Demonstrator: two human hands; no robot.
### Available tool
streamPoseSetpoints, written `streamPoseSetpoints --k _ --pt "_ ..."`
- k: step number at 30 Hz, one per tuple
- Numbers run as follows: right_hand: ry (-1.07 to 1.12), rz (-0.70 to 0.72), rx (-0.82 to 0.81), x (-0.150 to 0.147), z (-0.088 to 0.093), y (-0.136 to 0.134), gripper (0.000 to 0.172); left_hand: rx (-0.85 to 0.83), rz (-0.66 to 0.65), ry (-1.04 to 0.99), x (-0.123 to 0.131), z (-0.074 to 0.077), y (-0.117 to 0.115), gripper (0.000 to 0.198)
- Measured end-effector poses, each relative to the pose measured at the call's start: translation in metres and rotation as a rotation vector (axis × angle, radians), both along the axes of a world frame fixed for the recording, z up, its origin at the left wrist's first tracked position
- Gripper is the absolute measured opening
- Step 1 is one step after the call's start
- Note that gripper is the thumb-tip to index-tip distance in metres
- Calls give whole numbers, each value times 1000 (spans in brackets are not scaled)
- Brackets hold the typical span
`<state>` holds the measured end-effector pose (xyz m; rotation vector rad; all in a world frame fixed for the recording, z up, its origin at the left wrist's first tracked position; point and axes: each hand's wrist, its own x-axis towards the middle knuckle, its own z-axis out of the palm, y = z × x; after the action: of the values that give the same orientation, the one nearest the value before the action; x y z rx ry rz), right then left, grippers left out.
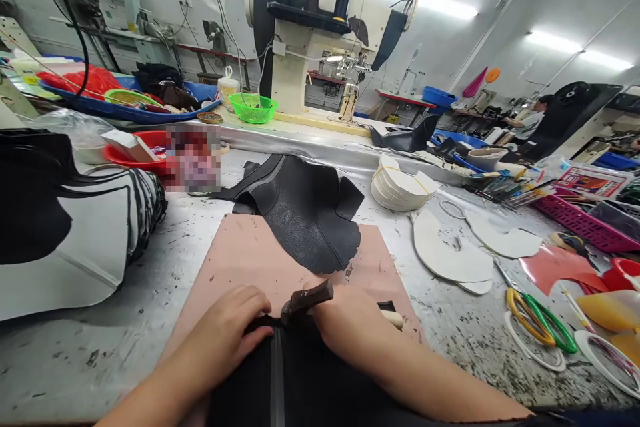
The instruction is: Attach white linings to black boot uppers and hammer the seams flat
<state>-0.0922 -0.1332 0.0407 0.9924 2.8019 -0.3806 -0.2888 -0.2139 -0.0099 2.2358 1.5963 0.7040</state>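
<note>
A black leather piece [320, 383] with a pale strip along its seam lies at the near edge of a pinkish board [235, 260]. My left hand [230, 327] is closed at its upper edge, with thumb and fingers around the leather. My right hand [350, 327] is wrapped round a hammer [309, 299]. The dark hammer head is over the top of the seam, close to my left fingertips, and the pale handle end sticks out past my right hand. Another black leather piece [313, 213] lies on the far part of the board.
At left is a stack of black and white pieces [95, 233]. White curved pieces [445, 247], scissors [535, 320] and a magenta basket [585, 217] are at right. A sewing machine [290, 60] stands behind, near a green basket [253, 109]. A person [530, 120] sits far right.
</note>
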Motion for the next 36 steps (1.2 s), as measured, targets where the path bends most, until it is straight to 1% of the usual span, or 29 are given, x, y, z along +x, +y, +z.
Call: streamPoseSetpoints --k 2,4,7,9,11,14,16,18,20,23,25,27,31,32,34,35,36 --pt "15 11 24 -2 -2 -1 29 -71 10 -56 -5 2 0 10" --pt "21 24 49 -2 -1 0 28 -62 -49 -92 -7 2 -2 18" --pt "-17 25 66 -1 7 1 23 108 -115 -36 -6 0 -7 28" --pt "3 -10 79 -2 13 2 24 218 -131 65 -3 -1 -10 28" --pt "49 -24 76 -4 16 2 25 263 -143 148 0 -1 -12 26" --pt "28 62 48 -7 15 3 22 256 -152 186 1 -1 -14 27" --pt "17 111 67 -8 14 3 19 252 -140 170 1 -1 -13 27" --pt "43 79 106 -8 12 3 17 253 -129 143 -1 -1 -12 27" --pt "36 59 101 -9 8 3 18 209 -120 100 -5 -2 -12 26" --pt "-28 82 51 -12 0 2 22 84 -84 -18 -12 -3 -12 25" --pt "-45 96 51 -13 -1 2 22 58 -68 -69 -15 -5 -14 26" --pt "-43 100 64 -14 3 3 22 99 -88 -45 -15 -7 -17 27" --pt "-14 20 63 -18 15 3 30 191 -131 75 -13 -7 -19 25" --pt "-22 26 43 -19 17 3 29 201 -139 91 -13 -6 -19 25" --pt "-63 92 2 -21 19 3 23 206 -153 107 -13 -6 -19 27" --pt "-82 127 4 -22 20 4 21 208 -155 114 -13 -6 -18 27" --pt "-88 132 26 -23 21 4 20 213 -153 125 -13 -6 -18 27"
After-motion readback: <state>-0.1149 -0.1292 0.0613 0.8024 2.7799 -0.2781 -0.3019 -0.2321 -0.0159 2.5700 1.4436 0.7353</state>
